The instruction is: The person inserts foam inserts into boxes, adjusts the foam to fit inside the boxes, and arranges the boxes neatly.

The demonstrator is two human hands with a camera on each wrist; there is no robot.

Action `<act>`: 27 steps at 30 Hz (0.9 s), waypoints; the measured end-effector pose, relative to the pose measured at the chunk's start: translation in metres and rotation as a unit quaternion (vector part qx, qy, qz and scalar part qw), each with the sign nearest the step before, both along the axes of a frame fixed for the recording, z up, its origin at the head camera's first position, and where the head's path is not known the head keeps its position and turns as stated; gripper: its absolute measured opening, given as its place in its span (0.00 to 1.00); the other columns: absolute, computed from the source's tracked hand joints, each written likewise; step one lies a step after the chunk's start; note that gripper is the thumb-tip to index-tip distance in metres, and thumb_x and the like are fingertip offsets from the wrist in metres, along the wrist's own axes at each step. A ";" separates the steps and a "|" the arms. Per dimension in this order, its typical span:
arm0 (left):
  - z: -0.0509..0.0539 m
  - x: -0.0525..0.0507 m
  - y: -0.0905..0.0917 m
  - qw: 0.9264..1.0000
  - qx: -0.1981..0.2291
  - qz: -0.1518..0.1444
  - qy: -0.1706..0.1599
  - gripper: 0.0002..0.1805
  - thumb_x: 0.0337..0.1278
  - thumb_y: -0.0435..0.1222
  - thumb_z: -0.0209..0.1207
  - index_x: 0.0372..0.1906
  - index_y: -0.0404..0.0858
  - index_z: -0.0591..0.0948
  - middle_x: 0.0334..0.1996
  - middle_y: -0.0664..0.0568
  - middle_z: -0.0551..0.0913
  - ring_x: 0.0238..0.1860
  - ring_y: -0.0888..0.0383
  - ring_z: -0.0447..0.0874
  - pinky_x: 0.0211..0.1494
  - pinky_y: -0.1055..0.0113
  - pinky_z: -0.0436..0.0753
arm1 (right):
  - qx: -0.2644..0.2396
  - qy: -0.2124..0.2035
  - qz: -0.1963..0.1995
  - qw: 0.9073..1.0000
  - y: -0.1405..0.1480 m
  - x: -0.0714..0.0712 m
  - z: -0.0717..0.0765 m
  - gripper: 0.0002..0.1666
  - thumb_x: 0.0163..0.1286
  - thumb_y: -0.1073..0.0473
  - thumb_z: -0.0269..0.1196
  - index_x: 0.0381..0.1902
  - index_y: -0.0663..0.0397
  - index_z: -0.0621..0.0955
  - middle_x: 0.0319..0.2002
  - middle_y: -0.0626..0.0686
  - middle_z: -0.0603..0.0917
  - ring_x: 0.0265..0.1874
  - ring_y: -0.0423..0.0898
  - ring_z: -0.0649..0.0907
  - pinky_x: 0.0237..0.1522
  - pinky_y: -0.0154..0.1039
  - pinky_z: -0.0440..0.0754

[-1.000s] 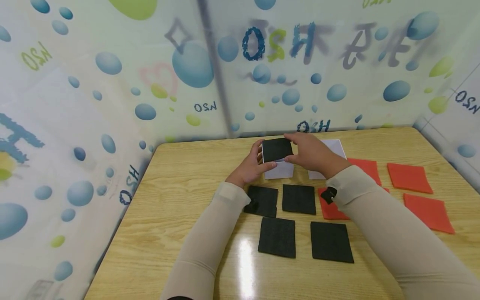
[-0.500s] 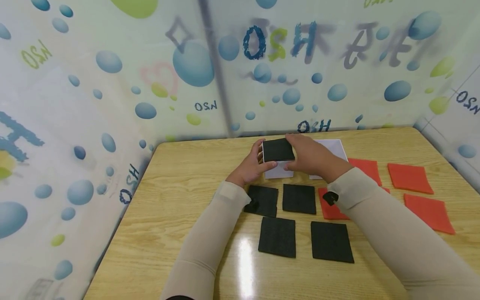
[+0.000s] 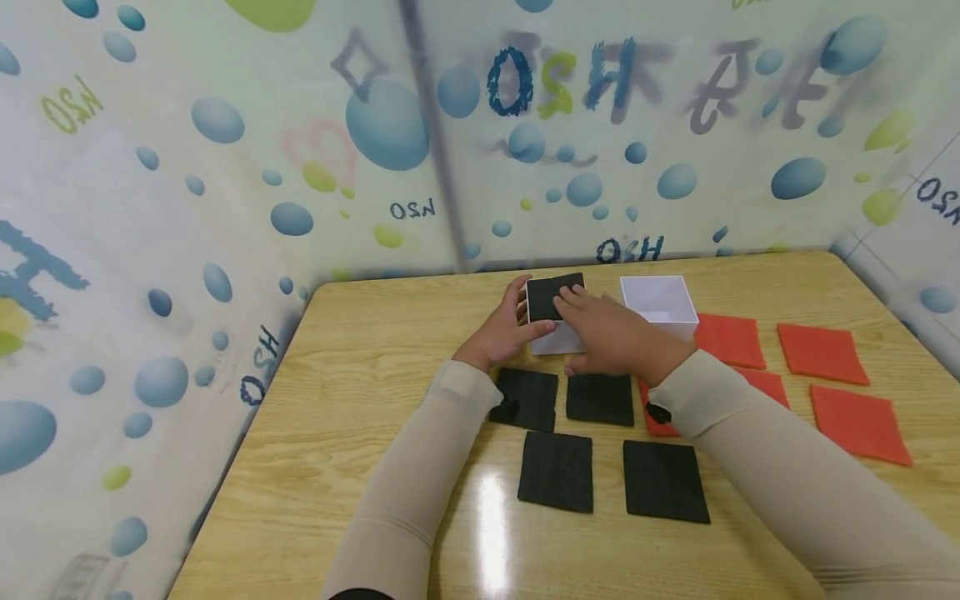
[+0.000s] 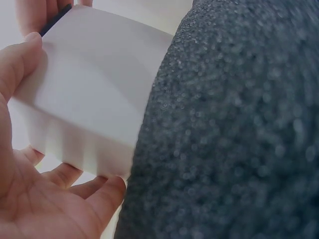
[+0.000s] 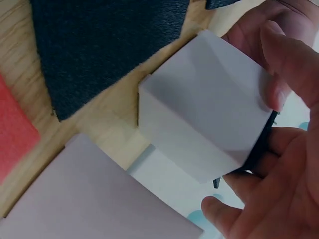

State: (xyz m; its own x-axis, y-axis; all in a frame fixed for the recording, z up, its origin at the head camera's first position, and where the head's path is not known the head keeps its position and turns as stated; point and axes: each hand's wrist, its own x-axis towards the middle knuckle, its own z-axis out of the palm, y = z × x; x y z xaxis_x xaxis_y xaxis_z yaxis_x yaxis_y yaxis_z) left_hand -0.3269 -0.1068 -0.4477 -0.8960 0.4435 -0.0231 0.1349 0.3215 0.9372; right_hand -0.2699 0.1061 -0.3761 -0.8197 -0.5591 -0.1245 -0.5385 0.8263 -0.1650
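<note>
My left hand (image 3: pixel 495 332) grips a small white box (image 3: pixel 557 340) from its left side. The thumb lies on the front wall, and in the left wrist view the other fingers spread along another side of the box. A black felt square (image 3: pixel 542 300) covers the box's open top, its far right corner poking up over the rim. Extended fingers of my right hand (image 3: pixel 618 335) press on the felt from above. In the right wrist view that hand (image 5: pixel 294 184) reaches over the dark felt edge. How deep the felt sits inside is hidden.
A second white box (image 3: pixel 678 327) with an open top stands to the right. Several black felt squares (image 3: pixel 555 472) lie in front on the wooden table (image 3: pixel 337 417). Several red squares (image 3: pixel 821 354) lie at the right, partly under my right sleeve. A patterned wall (image 3: pixel 480 200) rises behind.
My right hand has let go of the felt square's right edge and now lays its fingers on top of it. The left hand has kept its hold on the box.
</note>
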 end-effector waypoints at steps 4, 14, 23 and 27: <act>0.000 0.000 0.001 1.000 0.002 0.000 0.004 0.53 0.69 0.46 0.67 0.85 0.51 0.44 0.84 0.41 0.51 0.84 0.39 0.52 0.84 0.48 0.58 | -0.008 -0.006 0.001 1.000 0.001 0.000 -0.001 0.64 0.62 0.44 0.79 0.83 0.65 0.57 0.84 0.64 0.53 0.83 0.64 0.52 0.77 0.70 0.55; 0.001 0.001 0.001 1.000 0.003 0.000 0.008 0.53 0.68 0.45 0.68 0.85 0.53 0.45 0.83 0.41 0.53 0.84 0.40 0.53 0.83 0.48 0.59 | -0.022 -0.005 0.004 1.000 0.000 0.000 -0.005 0.64 0.62 0.44 0.79 0.83 0.66 0.57 0.84 0.65 0.53 0.84 0.64 0.52 0.79 0.67 0.55; 0.001 0.000 0.000 1.000 -0.003 0.000 0.005 0.54 0.68 0.47 0.68 0.85 0.53 0.44 0.84 0.40 0.52 0.84 0.39 0.52 0.84 0.48 0.58 | -0.025 -0.008 -0.001 1.000 0.000 0.000 -0.010 0.65 0.62 0.45 0.79 0.83 0.66 0.57 0.84 0.65 0.52 0.84 0.63 0.51 0.82 0.59 0.54; 0.000 -0.001 0.000 1.000 -0.003 0.003 0.000 0.54 0.68 0.47 0.68 0.85 0.52 0.43 0.84 0.40 0.51 0.84 0.39 0.52 0.84 0.48 0.58 | -0.025 -0.003 -0.001 1.000 -0.001 -0.002 -0.012 0.63 0.63 0.46 0.78 0.83 0.66 0.57 0.84 0.65 0.52 0.84 0.63 0.52 0.81 0.59 0.55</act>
